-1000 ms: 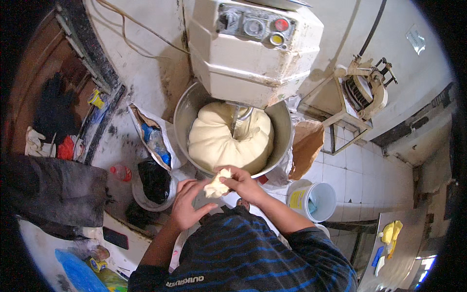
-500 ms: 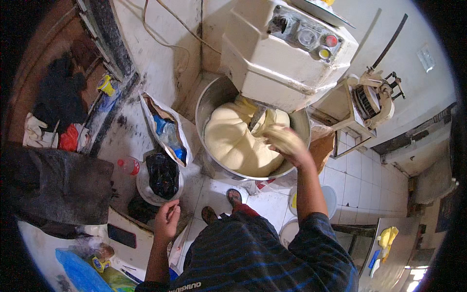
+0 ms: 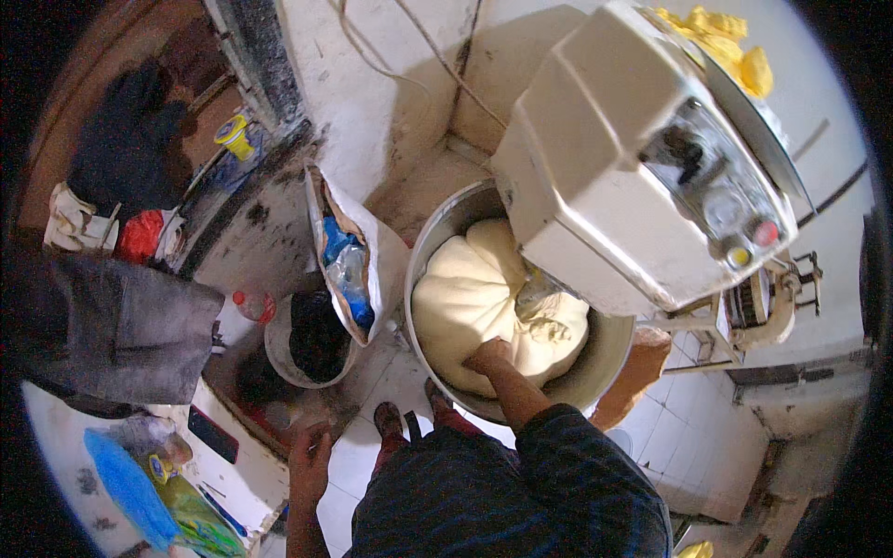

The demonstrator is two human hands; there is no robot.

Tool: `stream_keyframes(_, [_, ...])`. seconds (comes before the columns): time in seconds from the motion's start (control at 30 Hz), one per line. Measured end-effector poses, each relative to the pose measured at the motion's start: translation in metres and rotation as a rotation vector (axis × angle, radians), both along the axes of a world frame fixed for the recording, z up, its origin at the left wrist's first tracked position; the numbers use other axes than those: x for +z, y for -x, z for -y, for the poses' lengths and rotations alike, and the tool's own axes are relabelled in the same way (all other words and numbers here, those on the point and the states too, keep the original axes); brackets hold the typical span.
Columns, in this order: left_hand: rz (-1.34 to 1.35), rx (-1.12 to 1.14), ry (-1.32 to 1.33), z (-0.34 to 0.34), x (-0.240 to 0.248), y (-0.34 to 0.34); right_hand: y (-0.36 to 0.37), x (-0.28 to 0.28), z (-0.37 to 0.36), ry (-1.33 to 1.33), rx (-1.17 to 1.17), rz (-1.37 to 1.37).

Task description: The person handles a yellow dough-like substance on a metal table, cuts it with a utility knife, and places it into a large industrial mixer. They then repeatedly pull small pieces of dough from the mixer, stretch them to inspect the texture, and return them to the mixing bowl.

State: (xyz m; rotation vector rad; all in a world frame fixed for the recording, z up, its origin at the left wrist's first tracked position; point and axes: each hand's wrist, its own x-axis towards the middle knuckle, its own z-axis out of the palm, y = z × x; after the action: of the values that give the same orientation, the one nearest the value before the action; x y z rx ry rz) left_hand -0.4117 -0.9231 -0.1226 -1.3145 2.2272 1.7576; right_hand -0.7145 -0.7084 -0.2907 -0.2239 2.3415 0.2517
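Observation:
A steel mixer bowl [image 3: 615,365] holds a large mass of pale, smooth dough [image 3: 458,304], folded into thick lobes around the mixing tool [image 3: 533,294]. My right hand [image 3: 490,356] is on the near side of this dough, its fingers curled and pressed into it, the fingertips hidden. Down at the left, my left hand [image 3: 310,454] hangs beside the white bucket, empty, its fingers loosely bent and a little apart. Above the bowl's far right part stands the cream mixer head [image 3: 595,158], covering some of the dough.
Left of the bowl stand an open paper sack [image 3: 375,251] with blue plastic inside and a white bucket [image 3: 276,349] lined with a black bag. A phone [image 3: 213,434] lies on a pale surface at lower left. A brown paper sack [image 3: 635,372] is right of the bowl.
My right hand has moved from a blurred sweep over the bowl's right side onto the near dough. The view has shifted, and the dough lobes look turned. My left hand is lower.

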Motion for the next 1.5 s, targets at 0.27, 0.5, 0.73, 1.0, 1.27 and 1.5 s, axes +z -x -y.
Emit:
stream_keyframes(0.27, [-0.032,-0.078,0.153,-0.02,-0.007,-0.006,0.024,0.002,-0.077,0.069,0.061,-0.031])
stream_keyframes(0.5, [-0.058,-0.076,0.182,-0.004,-0.017,-0.007,0.026,-0.025,-0.155,0.078,0.599,-0.077])
stream_keyframes(0.73, [-0.026,-0.052,0.165,-0.008,-0.012,-0.009,0.021,0.037,0.018,0.531,0.407,-0.328])
stream_keyframes(1.0, [0.059,-0.058,0.151,-0.014,-0.02,-0.027,0.009,-0.037,0.013,0.373,0.386,-0.042])
stream_keyframes(1.27, [-0.026,-0.162,0.33,-0.009,-0.03,-0.024,-0.008,-0.002,-0.074,0.326,0.697,0.25])
stream_keyframes(1.5, [0.021,-0.11,0.252,-0.012,-0.029,-0.026,-0.007,0.048,-0.064,0.515,0.66,-0.108])
